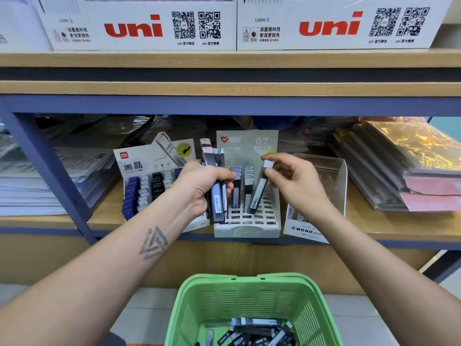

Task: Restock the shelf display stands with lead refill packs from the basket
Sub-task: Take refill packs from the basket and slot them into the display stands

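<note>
- Along the front edge of the wooden shelf (374,226), three display stands are being shown side by side: a Deli stand (139,171) toward the left, a grey 0.7 stand (247,228) in the middle, and a clear Mono stand (321,186) just beside it on the right.
- A bundle of packs (215,186) is being gripped upright by the left hand (199,188), fingers curled round it, in front of the gap between the Deli stand and the grey stand.
- A single pack (259,188) is being pinched at its white top end by the thumb and fingers of the right hand (294,181); the pack is being held tilted, with its lower end down at the grid of the grey stand.
- Other packs are being held upright in the back slots of the grey stand, behind the bundle and the single pack.
- Rows of blue, white and black packs are being carried by the Deli stand.
- A few small packs are being shown low in the Mono stand; how many cannot be told.
- Below the shelf, at the bottom edge of the view, a green basket (252,295) is being shown with a loose heap of dark packs (257,330) lying in its bottom.
- Stacks of paper (37,186) are being kept at the left end of the shelf, and stacked folders (404,171) at the right end.
- Two white Uni boxes (139,26) are being stored side by side on the shelf above.
</note>
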The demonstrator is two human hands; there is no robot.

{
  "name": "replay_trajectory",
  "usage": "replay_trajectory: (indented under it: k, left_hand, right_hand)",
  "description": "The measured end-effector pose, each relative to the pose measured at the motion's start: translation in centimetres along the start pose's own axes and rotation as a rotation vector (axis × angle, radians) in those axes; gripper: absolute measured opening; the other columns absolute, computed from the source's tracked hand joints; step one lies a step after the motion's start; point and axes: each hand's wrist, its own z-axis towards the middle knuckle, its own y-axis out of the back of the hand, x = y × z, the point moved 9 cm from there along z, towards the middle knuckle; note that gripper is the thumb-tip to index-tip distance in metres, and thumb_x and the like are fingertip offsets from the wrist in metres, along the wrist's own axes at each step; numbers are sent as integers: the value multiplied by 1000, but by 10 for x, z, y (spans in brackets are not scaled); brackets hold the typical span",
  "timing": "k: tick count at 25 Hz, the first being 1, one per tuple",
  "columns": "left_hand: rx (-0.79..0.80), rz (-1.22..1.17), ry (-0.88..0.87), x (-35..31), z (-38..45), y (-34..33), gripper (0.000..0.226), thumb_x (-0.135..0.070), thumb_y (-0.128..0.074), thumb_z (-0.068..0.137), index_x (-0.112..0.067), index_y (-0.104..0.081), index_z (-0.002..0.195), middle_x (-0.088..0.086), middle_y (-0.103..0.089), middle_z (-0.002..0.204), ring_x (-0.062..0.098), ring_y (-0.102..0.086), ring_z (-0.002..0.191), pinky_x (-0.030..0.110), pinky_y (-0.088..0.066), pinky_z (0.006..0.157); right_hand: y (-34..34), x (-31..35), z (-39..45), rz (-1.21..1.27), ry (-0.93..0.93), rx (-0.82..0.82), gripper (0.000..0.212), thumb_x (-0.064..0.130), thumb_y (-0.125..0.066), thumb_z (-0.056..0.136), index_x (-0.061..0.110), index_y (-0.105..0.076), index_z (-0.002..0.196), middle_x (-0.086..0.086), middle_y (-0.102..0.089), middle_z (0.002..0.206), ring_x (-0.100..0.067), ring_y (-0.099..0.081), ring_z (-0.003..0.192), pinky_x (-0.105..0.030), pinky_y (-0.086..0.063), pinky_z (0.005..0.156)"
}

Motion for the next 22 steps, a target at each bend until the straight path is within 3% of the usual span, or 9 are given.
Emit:
replay_trajectory:
  k: [5, 12, 18, 22]
  left_hand:
    - [20, 4, 18, 5, -2, -5, 28, 15, -70, 79, 18, -63, 106, 23, -65, 74, 19, -60, 48, 27, -55, 48]
    - [38, 14, 28, 6, -3, -5, 26, 14, -71, 78, 13, -64, 104, 20, -67, 69, 20, -61, 48, 27, -54, 48]
    - [36, 35, 18, 4, -3, -3, 19, 14, -71, 79, 12, -64, 96, 23, -67, 72, 19, -61, 47, 27, -54, 47]
    - [28, 32, 18, 3, -2, -2, 19, 15, -71, 79, 12, -63, 95, 20, -65, 65, 19, -61, 47, 27, -54, 48]
  right_hand:
    - [-21, 7, -11, -77, 79, 71, 26, 11, -70, 94, 23, -72, 117, 12, -69, 88, -8, -67, 84, -36, -58, 86]
    - [-25, 9, -11, -74, 90, 98, 24, 10, -70, 94, 20, -74, 115, 7, -70, 85, -3, -67, 78, -23, -54, 78]
    - [-34, 14, -11, -84, 131, 193, 24, 12, -73, 92, 27, -75, 110, -4, -71, 88, -19, -65, 81, -36, -56, 81]
    - [-36, 9, -13, -231, 161, 163, 29, 15, -66, 97, 24, -65, 125, 3, -65, 81, -11, -61, 76, -32, -52, 76]
